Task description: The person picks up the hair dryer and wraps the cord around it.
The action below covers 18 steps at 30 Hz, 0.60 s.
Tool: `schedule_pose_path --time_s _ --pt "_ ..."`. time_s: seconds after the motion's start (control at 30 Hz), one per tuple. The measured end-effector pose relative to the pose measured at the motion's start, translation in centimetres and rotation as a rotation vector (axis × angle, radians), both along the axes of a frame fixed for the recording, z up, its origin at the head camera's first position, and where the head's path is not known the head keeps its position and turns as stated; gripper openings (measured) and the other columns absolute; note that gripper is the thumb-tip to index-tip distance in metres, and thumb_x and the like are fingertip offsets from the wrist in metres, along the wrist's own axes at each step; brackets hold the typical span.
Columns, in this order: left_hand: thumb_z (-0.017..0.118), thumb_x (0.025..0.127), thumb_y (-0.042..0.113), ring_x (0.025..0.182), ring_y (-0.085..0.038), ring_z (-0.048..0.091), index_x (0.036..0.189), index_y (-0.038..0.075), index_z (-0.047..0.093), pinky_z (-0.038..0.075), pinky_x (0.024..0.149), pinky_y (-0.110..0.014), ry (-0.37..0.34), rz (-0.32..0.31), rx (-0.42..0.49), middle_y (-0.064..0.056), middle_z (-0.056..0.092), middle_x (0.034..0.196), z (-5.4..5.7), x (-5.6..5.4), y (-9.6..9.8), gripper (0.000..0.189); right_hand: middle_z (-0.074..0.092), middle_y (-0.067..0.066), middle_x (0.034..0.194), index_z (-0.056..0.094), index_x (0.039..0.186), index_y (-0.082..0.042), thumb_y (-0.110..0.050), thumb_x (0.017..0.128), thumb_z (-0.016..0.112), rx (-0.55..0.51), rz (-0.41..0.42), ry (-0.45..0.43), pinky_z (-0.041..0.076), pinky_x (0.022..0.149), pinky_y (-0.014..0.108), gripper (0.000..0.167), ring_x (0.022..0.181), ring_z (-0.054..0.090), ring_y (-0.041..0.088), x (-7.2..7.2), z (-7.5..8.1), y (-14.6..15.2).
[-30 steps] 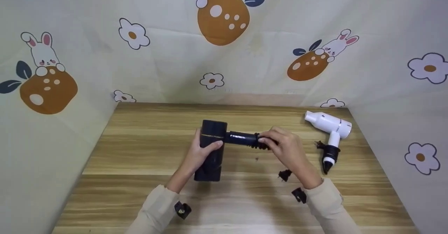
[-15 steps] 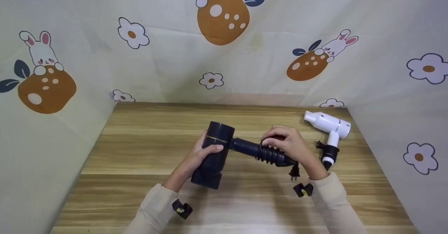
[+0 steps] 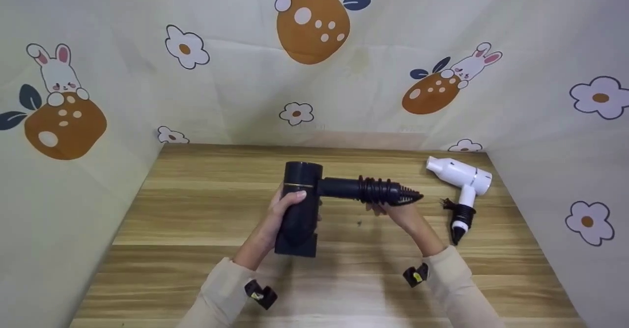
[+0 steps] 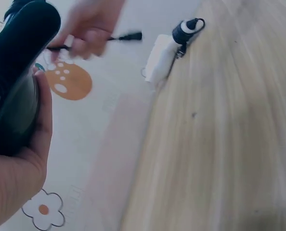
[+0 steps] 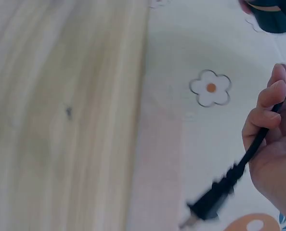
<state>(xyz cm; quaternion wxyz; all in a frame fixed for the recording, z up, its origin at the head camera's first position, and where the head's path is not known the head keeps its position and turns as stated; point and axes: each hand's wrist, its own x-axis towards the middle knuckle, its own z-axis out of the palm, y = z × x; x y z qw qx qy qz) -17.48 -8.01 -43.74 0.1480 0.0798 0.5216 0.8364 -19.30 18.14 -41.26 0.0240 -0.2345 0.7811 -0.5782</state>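
Note:
A dark hair dryer [image 3: 300,220] with a thin gold ring is held above the table, its handle pointing right. My left hand [image 3: 269,225] grips its barrel, thumb on the near side and fingers mostly hidden behind. Black cord [image 3: 376,190] is wound in several loops round the handle, which ends in a ribbed cone. My right hand [image 3: 405,218] is below that end, partly covered by it in the head view. In the right wrist view, the right fingers hold the free cord end between them, and the two-prong plug [image 5: 213,198] hangs out past the hand.
A white hair dryer [image 3: 459,173] lies at the table's back right, its black cord [image 3: 463,214] wrapped round the handle. Patterned cloth [image 3: 236,87] walls rise at the back and sides of the wooden table [image 3: 196,210]. Each wrist carries a small black mount [image 3: 415,275].
The dryer's handle tipped down to the right, then came back level. My right hand moved from above the handle, through a cord loop lifted on top, to underneath it, taking the cord end along.

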Motion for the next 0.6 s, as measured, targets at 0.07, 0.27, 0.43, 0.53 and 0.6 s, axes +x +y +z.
schedule_pose_path --time_s 0.07,0.27,0.43,0.53,0.6 --pt "0.053 0.086 0.024 0.072 -0.028 0.066 0.125 0.014 0.035 0.054 0.062 -0.043 -0.009 0.044 0.008 -0.015 0.064 0.091 0.2 -0.1 0.2 0.044 0.059 0.008 0.062 0.063 0.093 0.01 -0.002 0.096 0.043 0.032 -0.006 -0.036 0.034 0.043 0.015 0.024 0.048 0.043 0.003 -0.1 -1.2 -0.3" --pt "0.058 0.083 0.024 0.075 -0.025 0.065 0.129 0.015 0.035 0.055 0.065 -0.04 -0.037 0.209 -0.092 -0.011 0.062 0.093 0.1 -0.4 0.5 0.052 0.06 0.018 0.063 0.065 0.112 -0.002 -0.015 0.098 0.045 0.107 -0.012 -0.007 0.041 0.046 0.021 0.028 0.044 0.046 0.013 0.1 -3.6 -1.5" --pt "0.062 0.082 0.025 0.074 -0.022 0.061 0.13 0.016 0.036 0.054 0.064 -0.039 -0.05 0.318 -0.149 -0.01 0.059 0.092 -0.2 -0.7 0.6 0.055 0.06 0.003 0.061 0.064 0.114 -0.007 -0.021 0.098 0.046 0.252 -0.043 0.101 0.04 0.04 0.02 0.028 0.042 0.046 0.006 1.0 -3.5 -2.3" --pt "0.063 0.081 0.025 0.073 -0.022 0.061 0.129 0.016 0.036 0.054 0.064 -0.039 -0.045 0.347 -0.164 -0.009 0.058 0.092 -0.4 -0.9 0.6 0.056 0.059 -0.002 0.061 0.063 0.114 -0.006 -0.021 0.097 0.048 0.347 -0.054 0.137 0.04 0.038 0.019 0.027 0.043 0.045 0.001 1.6 -3.2 -2.5" --pt "0.065 0.081 0.025 0.073 -0.022 0.061 0.128 0.017 0.037 0.054 0.063 -0.04 -0.045 0.359 -0.176 -0.01 0.058 0.092 -0.6 -1.0 0.6 0.055 0.058 -0.003 0.062 0.062 0.114 -0.004 -0.019 0.097 0.049 0.398 -0.047 0.151 0.042 0.04 0.019 0.026 0.046 0.045 0.0 1.9 -3.0 -2.7"
